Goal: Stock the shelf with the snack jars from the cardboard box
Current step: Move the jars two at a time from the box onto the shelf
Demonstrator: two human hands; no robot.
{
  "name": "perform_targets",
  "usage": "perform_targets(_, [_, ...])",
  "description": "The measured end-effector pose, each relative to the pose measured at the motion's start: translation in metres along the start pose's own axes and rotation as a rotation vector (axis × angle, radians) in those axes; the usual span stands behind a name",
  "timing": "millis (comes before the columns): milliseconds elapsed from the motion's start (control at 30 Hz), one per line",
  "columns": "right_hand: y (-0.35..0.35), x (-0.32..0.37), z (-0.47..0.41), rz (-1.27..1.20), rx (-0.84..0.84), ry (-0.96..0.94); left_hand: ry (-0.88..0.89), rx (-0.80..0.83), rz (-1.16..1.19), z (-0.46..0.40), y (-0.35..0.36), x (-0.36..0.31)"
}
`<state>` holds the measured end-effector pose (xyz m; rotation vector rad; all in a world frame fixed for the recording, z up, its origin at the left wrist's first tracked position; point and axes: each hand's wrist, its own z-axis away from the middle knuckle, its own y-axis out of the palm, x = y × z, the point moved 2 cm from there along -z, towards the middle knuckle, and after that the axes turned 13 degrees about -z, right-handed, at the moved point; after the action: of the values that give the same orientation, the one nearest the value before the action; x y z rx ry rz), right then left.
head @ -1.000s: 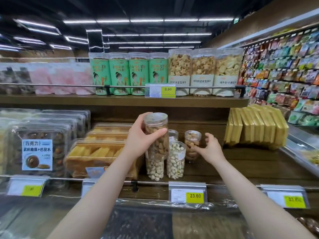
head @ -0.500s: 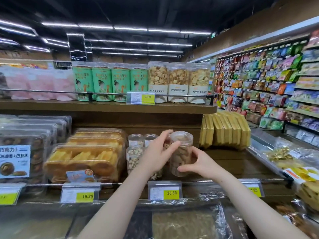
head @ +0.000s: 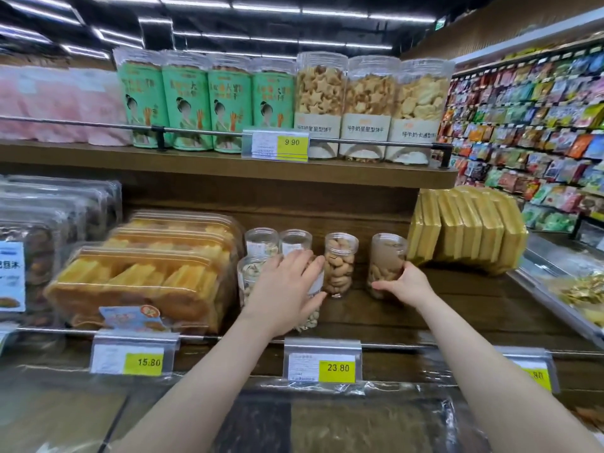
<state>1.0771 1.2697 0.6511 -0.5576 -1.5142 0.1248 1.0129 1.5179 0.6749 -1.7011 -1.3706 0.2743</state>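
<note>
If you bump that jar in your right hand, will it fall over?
Probably, yes. The jar is tall and narrow, so it could tip, and being round it might then roll along the wooden shelf. Its smooth clear plastic looks slippery. The right hand holds it low, which likely helps steady it.

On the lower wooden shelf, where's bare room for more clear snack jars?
Free: the bare wood between the clear jar in the right hand and the stack of gold packets, running forward to the metal rail. A narrow gap separates that jar from the clear cookie jar. Crowded: left, where the left hand covers jars beside the plastic cake trays.
</note>
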Motion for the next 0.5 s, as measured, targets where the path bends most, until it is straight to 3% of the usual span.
perform_targets(300, [-0.013, 0.01, 0.018, 0.053, 0.034, 0.095, -0.036, 0.132, 0.072, -0.002, -0.019, -0.002])
perform_targets(500, [-0.049, 0.062, 0.105, 0.082, 0.095, -0.094, -0.067, 0.068, 0.177, 0.004, -0.079, -0.012])
